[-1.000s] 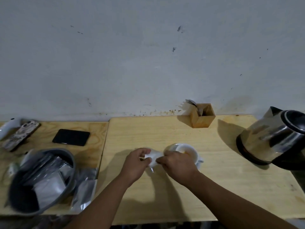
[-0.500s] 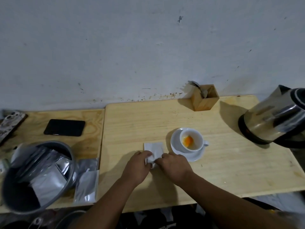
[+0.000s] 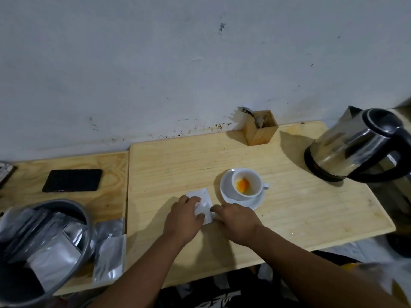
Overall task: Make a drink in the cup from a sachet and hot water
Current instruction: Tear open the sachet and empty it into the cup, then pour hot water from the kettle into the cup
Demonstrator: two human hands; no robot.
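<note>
Both hands on white sachet (image 3: 203, 202), lying flat on desk (image 3: 300, 210) just left of saucer (image 3: 224, 187). Left hand (image 3: 183, 218) palm down, fingers loosely curled, tips pressing sachet's left edge. Right hand (image 3: 238, 220) palm down, fingers bent, tips touching sachet's near right corner. Pinching or only pressing: cannot tell. Cup (image 3: 248, 185) upright on saucer, orange powder inside. Kettle (image 3: 353, 147) far right, well apart from cup. Bowl (image 3: 85, 221) of silver sachets at left.
</note>
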